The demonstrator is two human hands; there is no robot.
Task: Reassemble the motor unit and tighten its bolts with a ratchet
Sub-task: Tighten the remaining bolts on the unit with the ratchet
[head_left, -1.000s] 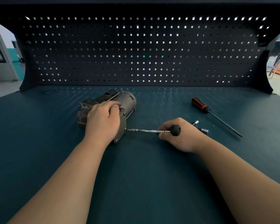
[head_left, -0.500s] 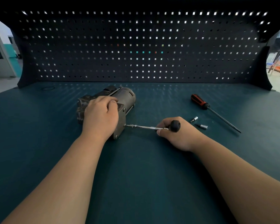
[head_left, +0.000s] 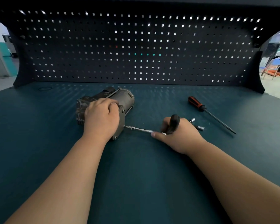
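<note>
Starting closest in on the dark green table (head_left: 136,183): the right hand (head_left: 178,135) has its fingers curled round the black handle of the ratchet (head_left: 174,122), thumb laid out flat along the metal toward the work. From there a thin extension bar (head_left: 141,129) runs left, low over the table, into a bolt on the end plate of the motor (head_left: 124,98). The left hand (head_left: 102,118) is wrapped over the top of that plate, fingers hooked round the far edge and holding it down. The motor is lying on its side, left of centre.

My two cents on this step: a long skinny extension like that loves to cock off the bolt head, so keep it dead in line with the bolt and swing the handle in short arcs. Lean weight into the left hand so the body can't roll. I'd snug each bolt evenly before the final pull. Can't tell from here how far in this one is.

Count: one motor, one ratchet, one extension. Just behind the right hand are two loose sockets (head_left: 200,127), then one screwdriver (head_left: 199,105) with a red and black handle, and one pegboard (head_left: 136,46) at the back.
</note>
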